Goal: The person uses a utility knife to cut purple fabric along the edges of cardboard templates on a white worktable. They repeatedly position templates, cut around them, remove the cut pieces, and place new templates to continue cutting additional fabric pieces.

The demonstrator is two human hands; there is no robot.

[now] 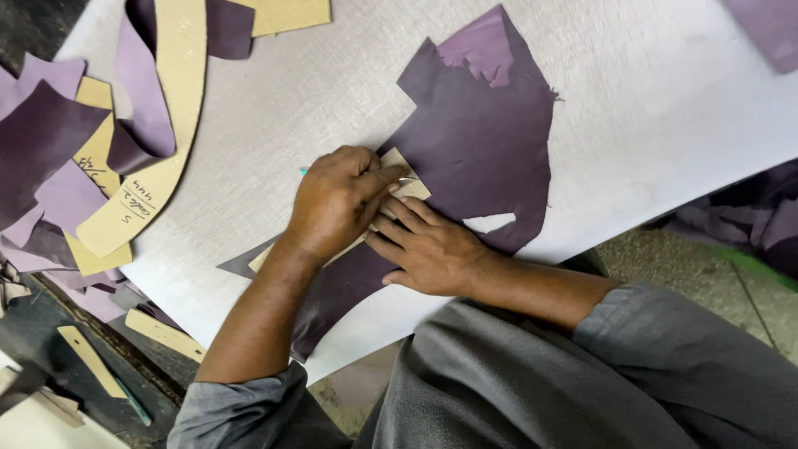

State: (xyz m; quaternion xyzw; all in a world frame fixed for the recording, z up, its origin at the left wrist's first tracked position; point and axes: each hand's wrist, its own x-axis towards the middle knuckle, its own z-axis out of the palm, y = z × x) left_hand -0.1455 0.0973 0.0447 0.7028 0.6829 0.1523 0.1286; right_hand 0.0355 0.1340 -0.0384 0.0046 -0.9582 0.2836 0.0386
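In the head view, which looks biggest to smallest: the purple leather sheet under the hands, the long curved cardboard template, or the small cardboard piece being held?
1. Purple leather sheet
2. Long curved cardboard template
3. Small cardboard piece, mostly hidden by hands

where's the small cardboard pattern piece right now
In the head view it lies mid-table on the big purple leather piece, the small cardboard pattern pinned under the right hand and left hand.

Around the purple leather sheet [482,141], the white cutting board [665,100] lies bare above and to its right, giving open passage. To its left, beyond another bare stretch, a long curved cardboard pattern [158,141] and heaped purple offcuts [41,141] crowd the board's edge.
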